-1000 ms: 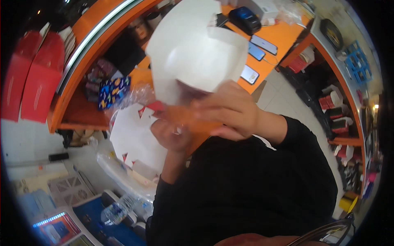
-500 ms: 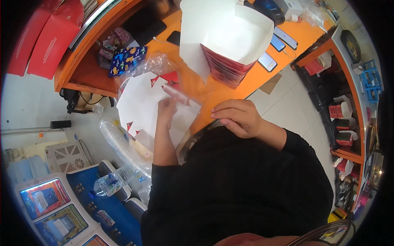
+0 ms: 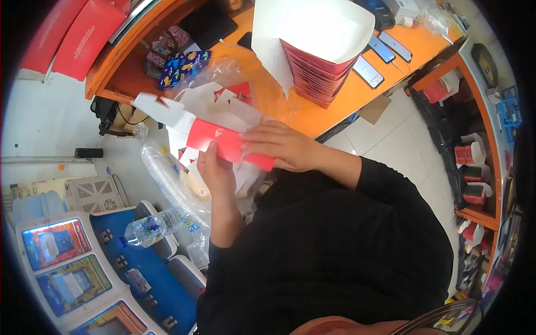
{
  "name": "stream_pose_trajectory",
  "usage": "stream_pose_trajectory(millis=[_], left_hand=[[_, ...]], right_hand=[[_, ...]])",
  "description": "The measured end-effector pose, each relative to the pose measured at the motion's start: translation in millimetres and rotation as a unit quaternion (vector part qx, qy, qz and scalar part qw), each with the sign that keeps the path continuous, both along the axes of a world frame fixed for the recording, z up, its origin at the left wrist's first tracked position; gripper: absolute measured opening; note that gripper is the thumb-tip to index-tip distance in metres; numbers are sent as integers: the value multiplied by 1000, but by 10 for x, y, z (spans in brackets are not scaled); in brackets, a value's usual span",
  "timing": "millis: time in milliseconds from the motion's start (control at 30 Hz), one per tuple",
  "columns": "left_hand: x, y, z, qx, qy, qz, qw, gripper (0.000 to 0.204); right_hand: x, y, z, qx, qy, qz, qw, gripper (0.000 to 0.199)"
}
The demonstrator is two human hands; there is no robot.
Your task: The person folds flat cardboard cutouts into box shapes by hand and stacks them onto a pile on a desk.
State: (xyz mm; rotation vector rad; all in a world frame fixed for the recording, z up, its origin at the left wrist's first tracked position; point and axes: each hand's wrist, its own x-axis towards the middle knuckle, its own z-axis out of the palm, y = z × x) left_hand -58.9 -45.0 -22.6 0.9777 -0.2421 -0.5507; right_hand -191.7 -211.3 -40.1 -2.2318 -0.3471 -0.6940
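A partly folded red and white paperboard box (image 3: 215, 139) is held in front of my body, tilted, its white flaps sticking out to the upper left. My left hand (image 3: 216, 170) grips its lower edge with the thumb on the red face. From the right, my right hand (image 3: 282, 144) lies over its other end, fingers across the red panel. Beneath it, flat white and red box blanks (image 3: 241, 114) lie in a clear plastic bag. Beyond my hands stands a tall stack of nested red boxes (image 3: 319, 78), white inside, on the orange table (image 3: 340, 114).
Several phones (image 3: 368, 72) lie right of the stack. A blue patterned pouch (image 3: 184, 68) sits at the far left of the table. A long sleeve of clear cups (image 3: 167, 178) and a water bottle (image 3: 149, 229) are at left. Orange shelves (image 3: 474, 218) with folded boxes stand at right.
A red and white paperboard box has been lifted off the pile by my left hand. My right hand has moved left and down onto it. The view has shifted slightly.
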Motion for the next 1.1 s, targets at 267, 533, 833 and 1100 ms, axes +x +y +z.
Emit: stream_pose_trajectory(millis=[267, 533, 833, 1100], left_hand=[[-985, -119, 196, 114, -187, 14, 976, 31], [-1903, -525, -36, 140, -50, -24, 989, 32], [-2713, -308, 6, 240, -164, 26, 956, 28], [-3381, -7, -133, 408, -160, -68, 896, 30]], right_hand=[[-426, -80, 420, -88, -111, -41, 989, 52], [-1242, -292, 322, -23, -23, -142, 989, 48], [-1987, -567, 199, 364, 163, 50, 916, 57], [-1980, -812, 55, 242, 218, 83, 942, 36]])
